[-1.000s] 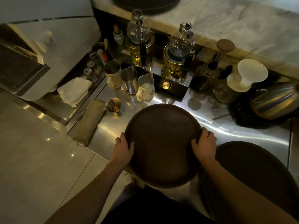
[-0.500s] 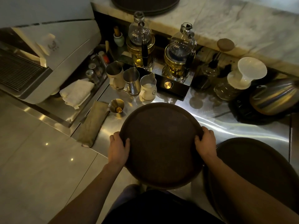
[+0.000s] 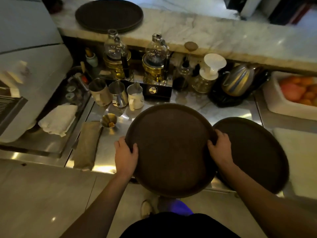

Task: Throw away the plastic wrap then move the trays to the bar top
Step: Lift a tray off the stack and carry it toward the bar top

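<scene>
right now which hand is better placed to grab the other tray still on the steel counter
Right. The right hand grips the held tray right beside the second tray; the left hand is on the far side.

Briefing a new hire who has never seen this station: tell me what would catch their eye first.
First, the big round dark tray at centre, gripped at its rim by the left hand and right hand over the steel counter. Next, a second tray lying to its right, and stacked trays on the marble bar top behind.
</scene>
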The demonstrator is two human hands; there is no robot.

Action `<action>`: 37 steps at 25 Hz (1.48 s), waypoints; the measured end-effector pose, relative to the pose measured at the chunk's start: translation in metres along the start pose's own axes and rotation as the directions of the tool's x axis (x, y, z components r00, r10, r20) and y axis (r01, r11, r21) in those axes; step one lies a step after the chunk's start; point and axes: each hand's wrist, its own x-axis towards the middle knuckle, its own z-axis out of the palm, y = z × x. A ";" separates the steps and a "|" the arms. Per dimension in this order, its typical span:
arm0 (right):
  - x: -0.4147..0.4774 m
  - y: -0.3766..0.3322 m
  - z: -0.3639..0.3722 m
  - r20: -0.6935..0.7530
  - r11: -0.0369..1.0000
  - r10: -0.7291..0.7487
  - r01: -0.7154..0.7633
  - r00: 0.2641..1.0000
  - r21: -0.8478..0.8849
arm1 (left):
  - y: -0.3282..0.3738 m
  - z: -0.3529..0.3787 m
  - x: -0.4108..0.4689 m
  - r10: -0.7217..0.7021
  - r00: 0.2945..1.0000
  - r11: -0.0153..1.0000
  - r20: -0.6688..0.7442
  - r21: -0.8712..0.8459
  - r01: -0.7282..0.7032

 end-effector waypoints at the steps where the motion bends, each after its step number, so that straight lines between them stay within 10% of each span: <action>1: -0.010 0.006 -0.008 -0.027 1.000 0.028 -0.028 0.999 0.011 | 0.005 0.003 -0.001 0.019 1.000 1.000 0.014 -0.010 -0.018; 15: -0.038 0.140 -0.102 -0.170 0.954 0.300 -0.296 0.939 0.048 | 0.106 0.111 -0.056 0.235 0.947 0.971 0.220 -0.012 -0.238; 37: 0.074 0.288 -0.170 0.089 0.968 0.249 -0.249 0.964 -0.005 | 0.200 0.250 -0.080 0.090 0.931 0.959 0.354 0.223 -0.177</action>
